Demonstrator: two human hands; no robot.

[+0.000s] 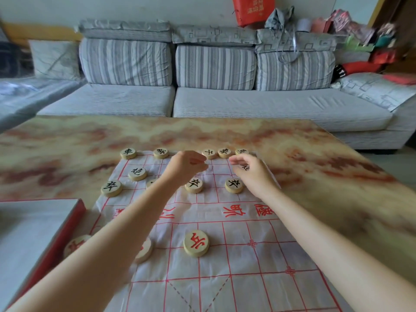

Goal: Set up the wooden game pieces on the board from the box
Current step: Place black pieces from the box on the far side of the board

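Discs [196, 243] of pale wood, creased white board [247, 289], right hand [252, 174] pinching one

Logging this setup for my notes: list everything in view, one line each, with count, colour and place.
black-lettered pieces: at least eleven, pale wood, far half of the board, some partly hidden
red-lettered pieces: three, pale wood, near side, two partly hidden
board: one, white sheet with red grid, on the table
box: one, grey with red edge, near left
table: one, marbled tan and orange, under the board
sofa: one, grey striped, behind the table
red bag: one, red, atop the sofa back
left hand: one, fingers curled, above the far rows, hold unclear
right hand: one, over a black-lettered piece, grip unclear
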